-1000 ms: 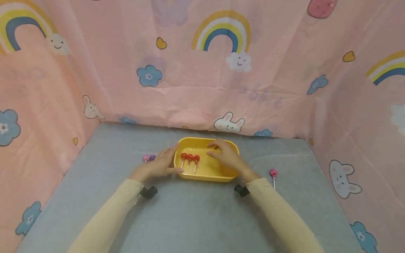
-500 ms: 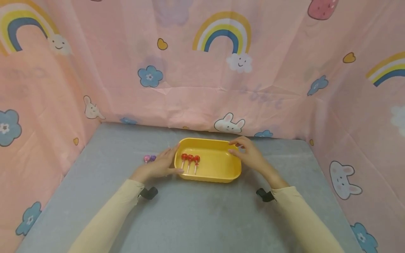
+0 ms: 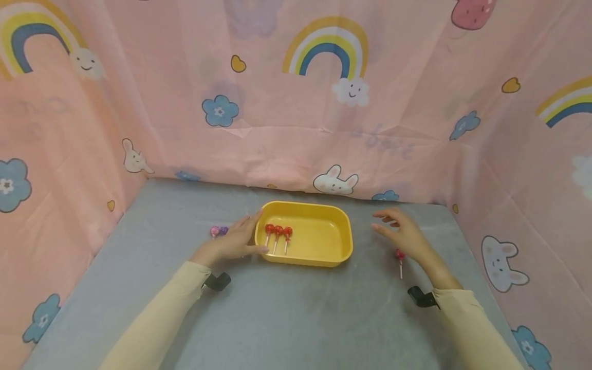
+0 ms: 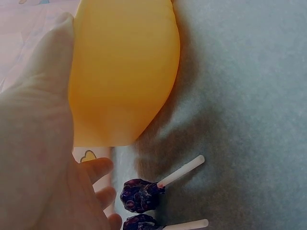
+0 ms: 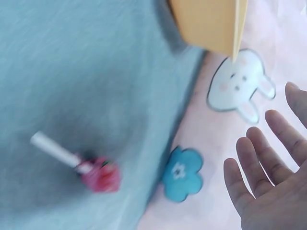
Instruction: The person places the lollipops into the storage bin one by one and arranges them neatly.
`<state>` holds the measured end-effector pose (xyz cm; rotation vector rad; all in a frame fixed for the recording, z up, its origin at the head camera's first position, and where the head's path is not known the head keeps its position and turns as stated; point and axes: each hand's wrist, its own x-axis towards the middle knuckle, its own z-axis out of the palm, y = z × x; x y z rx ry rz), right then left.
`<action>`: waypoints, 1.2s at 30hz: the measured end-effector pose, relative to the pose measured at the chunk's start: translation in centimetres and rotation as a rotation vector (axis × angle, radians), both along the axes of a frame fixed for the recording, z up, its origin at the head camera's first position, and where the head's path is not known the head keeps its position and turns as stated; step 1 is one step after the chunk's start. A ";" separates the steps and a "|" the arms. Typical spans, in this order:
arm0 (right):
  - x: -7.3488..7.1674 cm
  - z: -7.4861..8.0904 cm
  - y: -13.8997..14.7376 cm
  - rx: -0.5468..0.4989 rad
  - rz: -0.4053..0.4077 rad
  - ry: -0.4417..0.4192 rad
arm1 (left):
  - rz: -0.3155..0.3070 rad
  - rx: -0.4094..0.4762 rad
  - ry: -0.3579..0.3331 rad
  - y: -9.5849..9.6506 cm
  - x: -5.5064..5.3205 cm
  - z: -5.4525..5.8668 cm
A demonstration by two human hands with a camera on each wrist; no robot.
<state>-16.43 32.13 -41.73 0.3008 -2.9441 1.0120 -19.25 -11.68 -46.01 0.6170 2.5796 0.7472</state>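
A yellow tray sits on the grey table, with three red lollipops side by side in its left part. My left hand rests against the tray's left end, fingers extended along it and thumb at the rim. Two purple-looking lollipops lie beside that hand in the left wrist view; the head view shows a pink head and a purple one. Right of the tray, my right hand is in the air with relaxed fingers and holds nothing. Close by it lies a pink lollipop.
A pink printed cloth hangs behind the table and along both sides. The grey tabletop stretches in front of the tray. A dark wrist mount sticks out from the right sleeve.
My right hand has moved from inside the tray, over its right rim, and out to the right near the pink lollipop. The left hand and the red lollipops have stayed put.
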 end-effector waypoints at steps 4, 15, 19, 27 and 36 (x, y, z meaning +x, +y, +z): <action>0.6 -0.4 1.3 0.001 -0.016 0.013 | -0.003 -0.007 0.007 0.0 -0.1 -0.1; 1.9 -2.0 3.8 -0.045 -0.056 -0.015 | -0.007 -0.005 0.010 0.0 -0.3 -0.2; 2.3 -2.9 4.7 -0.034 -0.072 -0.013 | -0.004 0.000 0.011 0.0 -0.2 -0.1; 2.9 -4.6 6.5 -0.018 -0.109 -0.054 | -0.002 0.017 0.012 -0.1 0.0 -0.1; 3.5 -6.2 7.7 -0.007 -0.127 -0.152 | 0.000 0.015 0.010 0.0 0.0 -0.1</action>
